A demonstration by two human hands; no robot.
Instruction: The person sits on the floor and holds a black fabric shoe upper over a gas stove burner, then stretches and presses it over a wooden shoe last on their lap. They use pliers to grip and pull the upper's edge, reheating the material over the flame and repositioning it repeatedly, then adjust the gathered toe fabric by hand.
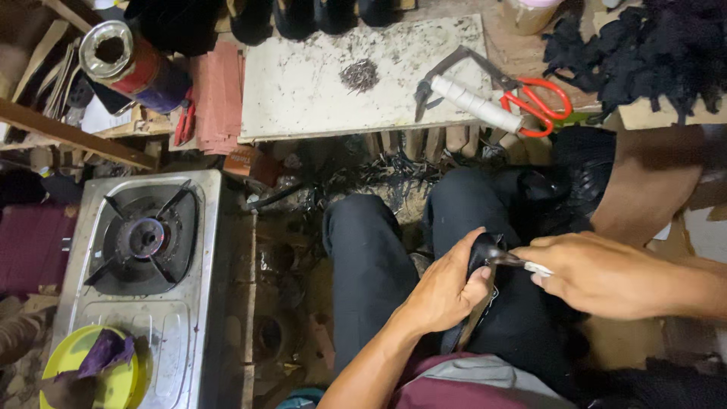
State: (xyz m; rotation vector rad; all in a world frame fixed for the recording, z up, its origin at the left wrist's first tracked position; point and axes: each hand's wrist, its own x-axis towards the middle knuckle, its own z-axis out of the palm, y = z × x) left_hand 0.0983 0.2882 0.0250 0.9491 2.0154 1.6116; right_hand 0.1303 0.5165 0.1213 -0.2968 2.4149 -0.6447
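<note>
My left hand (447, 286) grips a black shoe piece (480, 257) over my lap, thumb pressed on its upper edge. A thin strip hangs down from it between my knees. My right hand (598, 273) holds a small metal tool with a white handle (530, 265), its tip touching the black piece right beside my left thumb. Both hands sit above my dark trousers (371, 257).
A worn white board (303, 83) lies ahead with a pile of small nails (360, 74), white-handled pincers (473, 98) and red-handled scissors (539, 102). A single-burner gas stove (144, 242) stands at left, a yellow dish (113, 379) on it. Black scraps (644, 45) heap at top right.
</note>
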